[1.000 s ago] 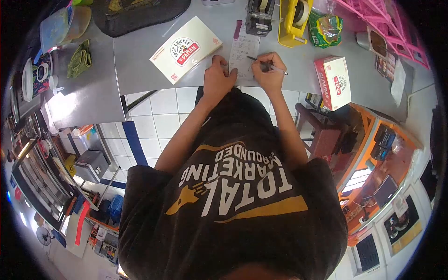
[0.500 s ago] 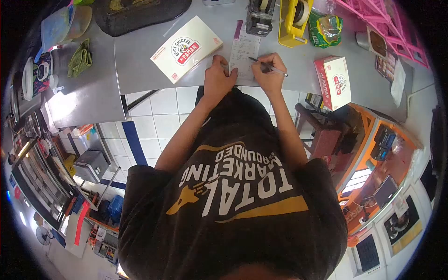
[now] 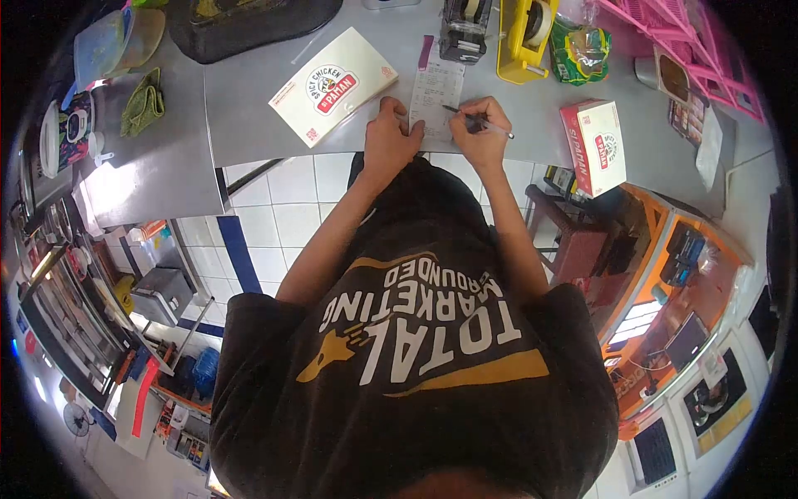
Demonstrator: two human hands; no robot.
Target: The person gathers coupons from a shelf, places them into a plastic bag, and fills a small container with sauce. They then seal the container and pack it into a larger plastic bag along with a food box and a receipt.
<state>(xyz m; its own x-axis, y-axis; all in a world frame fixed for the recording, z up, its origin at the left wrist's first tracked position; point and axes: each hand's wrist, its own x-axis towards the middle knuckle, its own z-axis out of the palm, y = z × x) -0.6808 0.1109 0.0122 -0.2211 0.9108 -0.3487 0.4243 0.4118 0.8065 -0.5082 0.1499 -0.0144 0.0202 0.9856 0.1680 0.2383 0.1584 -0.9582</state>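
My right hand [image 3: 480, 133] is closed round a pen [image 3: 499, 129], its tip over a printed paper slip [image 3: 435, 96] with lines of writing. The slip lies flat near the table's front edge. At its lower left rests my left hand [image 3: 392, 140], fingers apart, thumb and fingertips by the slip's edge, holding nothing. A white box [image 3: 332, 86] with red print lies left of my left hand. Another white and red box [image 3: 594, 147] stands at the table edge, right of my right hand.
Behind the slip are a black tape dispenser [image 3: 463, 32], a yellow tape dispenser [image 3: 521, 41] and a green packet [image 3: 580, 54]. A dark tray [image 3: 249, 37] sits at the back left, a green cloth [image 3: 144, 104] further left. Pink baskets [image 3: 673, 37] stand back right.
The pen tip has moved very slightly on the slip, with a small shift of my right hand. My left hand looks the same.
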